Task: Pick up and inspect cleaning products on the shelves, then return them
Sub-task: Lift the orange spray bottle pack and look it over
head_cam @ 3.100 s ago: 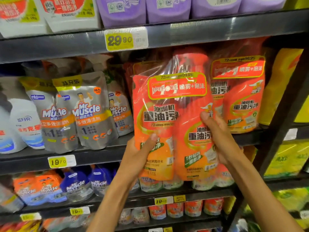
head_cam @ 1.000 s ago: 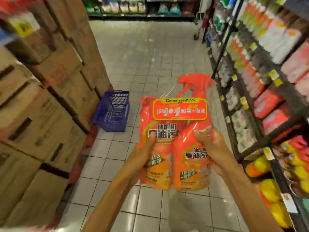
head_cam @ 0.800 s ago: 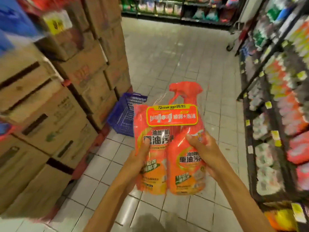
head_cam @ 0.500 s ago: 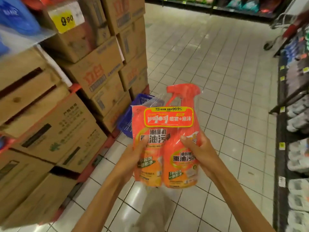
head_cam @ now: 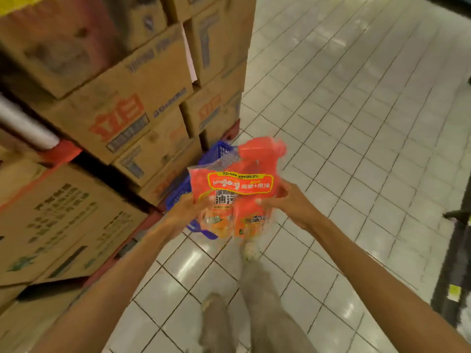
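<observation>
An orange twin pack of degreaser (head_cam: 234, 189), a spray bottle and a refill pouch wrapped in clear plastic with a yellow-edged red label, is held upright over the tiled floor. My left hand (head_cam: 186, 210) grips its left side with the thumb on the front. My right hand (head_cam: 288, 202) holds its right side, thumb across the front of the spray bottle. The pack is blurred by motion. A blue shopping basket (head_cam: 183, 194) stands on the floor right behind the pack, mostly hidden by it and my left hand.
Stacked brown cardboard cartons (head_cam: 122, 103) on a red pallet (head_cam: 61, 151) fill the left side. White tiled floor (head_cam: 356, 123) spreads to the right. A dark shelf base (head_cam: 456, 250) edges the far right. My legs (head_cam: 260, 289) show below the pack.
I have turned away from the shelf toward the cartons and look further down. The pack, still in both hands, has dropped lower toward the blue basket.
</observation>
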